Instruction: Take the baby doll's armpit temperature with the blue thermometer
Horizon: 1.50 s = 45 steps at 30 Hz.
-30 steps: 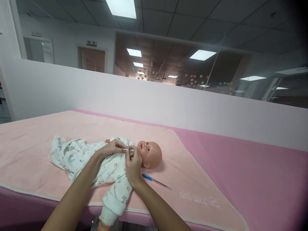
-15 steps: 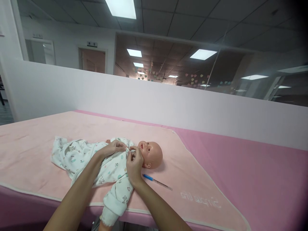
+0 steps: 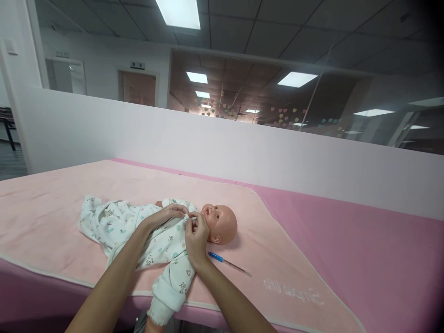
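Observation:
A baby doll [image 3: 226, 224] lies on its back, head to the right, on a peach blanket [image 3: 52, 199]. It wears a white onesie [image 3: 163, 247] with small coloured prints. At the neckline, the fingertips of my left hand [image 3: 169, 213] and my right hand [image 3: 196, 236] meet in a pinch on the onesie's collar fabric. Both hands are closed on this cloth; any fastener between the fingers is too small to make out. One sleeved arm of the doll hangs toward the table's front edge, between my forearms.
A blue-capped pen [image 3: 229, 263] lies on the blanket beside the doll's head, close to my right forearm. Pink cover [image 3: 340, 240] shows to the right of the blanket. Behind the table runs a low white wall [image 3: 222, 143] with glass above it.
My hands stay at the collar, with the fingers shifting slightly around the fabric. The whole view has moved a little, so everything sits slightly further right.

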Tool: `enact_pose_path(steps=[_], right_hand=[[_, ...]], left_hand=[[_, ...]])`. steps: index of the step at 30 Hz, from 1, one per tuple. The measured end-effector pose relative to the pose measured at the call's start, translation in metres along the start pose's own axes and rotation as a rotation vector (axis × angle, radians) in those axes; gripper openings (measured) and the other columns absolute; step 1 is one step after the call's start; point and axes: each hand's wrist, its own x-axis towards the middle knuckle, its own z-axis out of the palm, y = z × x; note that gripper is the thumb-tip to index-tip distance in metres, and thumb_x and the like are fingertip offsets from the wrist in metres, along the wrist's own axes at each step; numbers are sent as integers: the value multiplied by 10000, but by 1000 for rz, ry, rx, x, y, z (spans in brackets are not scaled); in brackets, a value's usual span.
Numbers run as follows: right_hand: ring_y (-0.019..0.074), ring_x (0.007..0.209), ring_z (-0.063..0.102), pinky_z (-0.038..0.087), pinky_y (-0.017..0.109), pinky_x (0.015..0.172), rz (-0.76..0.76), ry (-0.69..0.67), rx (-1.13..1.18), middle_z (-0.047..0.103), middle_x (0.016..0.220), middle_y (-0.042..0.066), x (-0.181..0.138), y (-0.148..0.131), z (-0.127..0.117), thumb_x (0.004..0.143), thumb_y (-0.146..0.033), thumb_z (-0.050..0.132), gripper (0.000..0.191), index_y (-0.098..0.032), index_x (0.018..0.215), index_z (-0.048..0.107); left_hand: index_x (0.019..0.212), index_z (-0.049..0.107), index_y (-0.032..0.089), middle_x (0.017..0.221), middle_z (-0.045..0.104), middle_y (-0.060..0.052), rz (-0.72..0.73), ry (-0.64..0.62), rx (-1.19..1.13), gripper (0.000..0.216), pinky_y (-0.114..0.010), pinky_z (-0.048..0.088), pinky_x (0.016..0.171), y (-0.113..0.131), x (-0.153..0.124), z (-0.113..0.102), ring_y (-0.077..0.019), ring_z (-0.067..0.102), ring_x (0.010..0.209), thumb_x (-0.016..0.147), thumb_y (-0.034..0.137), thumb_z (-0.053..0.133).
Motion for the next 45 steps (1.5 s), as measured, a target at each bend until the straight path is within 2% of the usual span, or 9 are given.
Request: enact_pose_path(steps=[6, 10, 17, 21, 30, 40, 45], right_hand=[[141, 692, 554, 451, 251, 620, 11, -2, -7, 606, 803, 36, 1, -1, 0, 827, -205, 435, 120, -184, 836, 552], [146, 700, 558, 456, 257, 628, 6, 20, -8, 609, 801, 37, 1, 0, 1, 826, -215, 441, 121, -186, 854, 555], [138, 660, 562, 455, 241, 587, 9, -11, 16, 608, 769, 32, 1, 0, 1, 838, -251, 452, 127, -179, 858, 555], [130, 637, 554, 448, 238, 583, 18, -29, 10, 607, 776, 30, 1, -1, 1, 833, -210, 447, 119, -177, 881, 551], [155, 744, 577, 456, 263, 651, 7, -53, -15, 611, 845, 39, 1, 0, 0, 849, -203, 428, 140, -191, 925, 545], [167, 805, 587, 464, 284, 717, -10, -60, -70, 624, 839, 38, 2, 0, 0, 843, -190, 436, 130, -193, 912, 546], [166, 833, 575, 464, 296, 757, -103, -39, -98, 616, 868, 49, 2, -5, -2, 837, -146, 401, 183, -191, 919, 558]], left_hand=[[878, 554, 142, 575, 455, 56, 8, -42, 63, 267, -188, 366, 591, -1, -1, -2, -82, 456, 576, 679, 282, 664], [917, 538, 153, 599, 422, 60, 22, -28, 82, 310, -186, 377, 601, -3, 0, -3, -79, 437, 590, 654, 254, 667], [942, 519, 162, 669, 464, 41, 21, -64, 29, 349, -187, 379, 612, -2, -2, -3, -91, 473, 636, 644, 250, 678], [929, 528, 157, 633, 415, 54, 51, -63, 42, 346, -172, 340, 572, -4, -1, -4, -74, 418, 594, 644, 267, 690], [991, 535, 162, 633, 384, 58, 94, -62, 79, 389, -180, 331, 592, -9, 1, -7, -74, 385, 599, 660, 285, 698], [1196, 465, 219, 698, 432, 49, 96, -82, 77, 562, -215, 375, 704, -2, -6, -3, -94, 453, 700, 682, 232, 691], [1146, 522, 177, 676, 468, 37, 66, -54, 78, 480, -198, 353, 629, -1, -6, -3, -89, 445, 649, 695, 235, 674]])
